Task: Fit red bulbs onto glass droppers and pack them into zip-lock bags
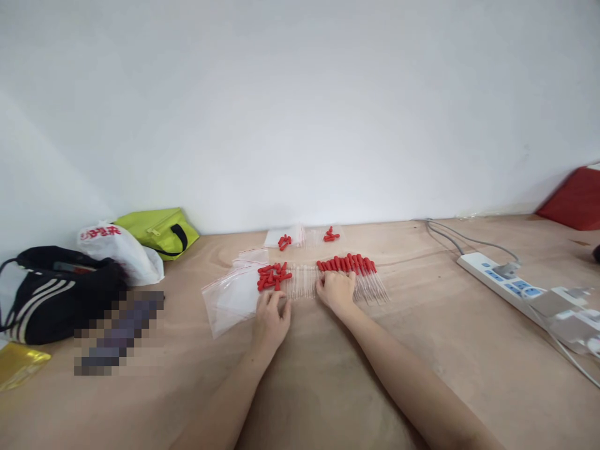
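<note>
My left hand (272, 319) is at the near edge of a loose pile of red rubber bulbs (272, 275). Its fingers are bent, with a gap between thumb and forefinger, and one bulb stands right at the fingertips. Between my hands lies a row of thin clear tubes (300, 282). My right hand (338, 289) rests at the right end of that row with its fingers curled; what they hold is hidden. Beyond and beside it fan out clear droppers with red bulbs (360, 265) fitted on their far ends.
Clear zip bags (234, 297) with white sheets lie left of the pile. Further back are more tubes and bulbs (331, 235) by the wall. A power strip (506, 284) with cables is at right; a black bag (60, 294), white plastic bag (126, 253) and green bag (157, 228) at left.
</note>
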Available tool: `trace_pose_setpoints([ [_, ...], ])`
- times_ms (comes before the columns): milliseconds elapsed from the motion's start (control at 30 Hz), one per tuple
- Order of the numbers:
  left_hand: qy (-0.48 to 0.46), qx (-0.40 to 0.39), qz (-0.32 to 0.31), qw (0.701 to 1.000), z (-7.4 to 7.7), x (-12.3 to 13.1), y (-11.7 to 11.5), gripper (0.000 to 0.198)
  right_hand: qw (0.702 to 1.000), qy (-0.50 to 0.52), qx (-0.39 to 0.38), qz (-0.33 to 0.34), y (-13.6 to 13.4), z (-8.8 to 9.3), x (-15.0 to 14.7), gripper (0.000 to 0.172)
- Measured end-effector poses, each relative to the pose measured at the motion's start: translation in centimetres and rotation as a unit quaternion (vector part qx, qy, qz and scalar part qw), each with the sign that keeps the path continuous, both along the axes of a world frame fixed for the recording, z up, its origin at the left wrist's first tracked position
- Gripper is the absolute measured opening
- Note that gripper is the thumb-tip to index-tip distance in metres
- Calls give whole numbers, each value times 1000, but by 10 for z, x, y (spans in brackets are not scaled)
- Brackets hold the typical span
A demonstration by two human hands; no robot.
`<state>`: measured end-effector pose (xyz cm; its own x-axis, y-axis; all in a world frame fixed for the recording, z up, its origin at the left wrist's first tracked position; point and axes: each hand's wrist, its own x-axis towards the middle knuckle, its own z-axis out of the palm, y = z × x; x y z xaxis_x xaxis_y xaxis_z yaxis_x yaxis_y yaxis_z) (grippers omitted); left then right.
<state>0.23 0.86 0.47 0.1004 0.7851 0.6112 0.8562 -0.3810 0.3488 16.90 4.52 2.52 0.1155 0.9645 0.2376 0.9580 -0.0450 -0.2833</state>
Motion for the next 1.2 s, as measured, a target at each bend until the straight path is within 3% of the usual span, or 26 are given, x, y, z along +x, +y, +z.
trace_pose_setpoints([
  [100, 1, 18, 34, 999, -2, -14, 14, 9, 1000, -14, -18, 4, -7, 3, 3, 27],
  [233, 34, 11, 7, 999, -8, -19, 23, 15, 998, -29, -30, 40, -23, 6, 11, 26],
  [533, 14, 18, -2, 1000, -1, -15, 18, 8, 987, -1, 85, 137, -77, -14, 56, 20],
  [633, 10, 21, -38, 999, 4, -10, 7, 12, 980, 25, 112, 161, -78, -18, 64, 17],
  [867, 57, -88, -201, 974, 8, 11, -24, 9, 984, 35, 90, 148, -67, -19, 57, 22],
  [1000, 52, -62, -212, 974, 4, 16, -23, 23, 986, 32, 80, 142, -67, -23, 54, 18],
  [1200, 39, -21, -206, 977, -3, 19, -15, 19, 986, 12, 86, 144, -67, -26, 54, 14],
])
